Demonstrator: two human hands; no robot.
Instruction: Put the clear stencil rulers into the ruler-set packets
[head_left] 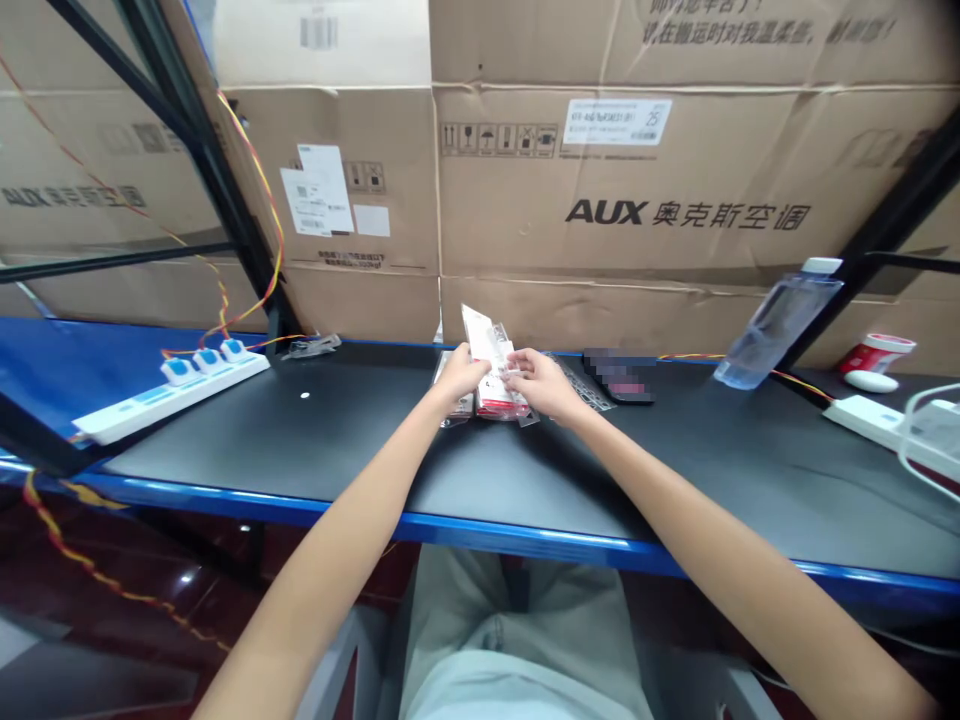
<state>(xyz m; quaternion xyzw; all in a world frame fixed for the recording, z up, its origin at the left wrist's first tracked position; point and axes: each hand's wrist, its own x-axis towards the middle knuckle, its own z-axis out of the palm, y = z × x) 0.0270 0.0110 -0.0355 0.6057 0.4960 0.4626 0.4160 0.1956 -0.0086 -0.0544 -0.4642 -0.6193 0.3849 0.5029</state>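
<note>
your l hand (459, 378) is gripping the white + red packet (496, 392), thumb on its front, abt mid-frame, just r of ctr; the packet's white flap sticks up, tilted to upper l. your r hand (546, 385) has its fingers bent against the packet's r side; can't tell if they're pinching it. a clear plastic bag (456, 416) pokes out just below your l hand. a grey patterned sheet (591, 388) lies on the bench (360, 430) just r of your r hand, w/ a dark phone (619, 376) beside it, screen blurred.

mid r of frame: clear bottle (780, 325) w/ white cap, leaning in view; farther r, a red + white tub (877, 353), w/ a white oval item (870, 382) just below. mid l: power strip (172, 398) w/ 3 plugs (206, 360); a crumpled clear wrapper (313, 346) lies near its upper end. cardboard boxes (525, 230) fill the upper frame behind the bench, aux print upper r.
</note>
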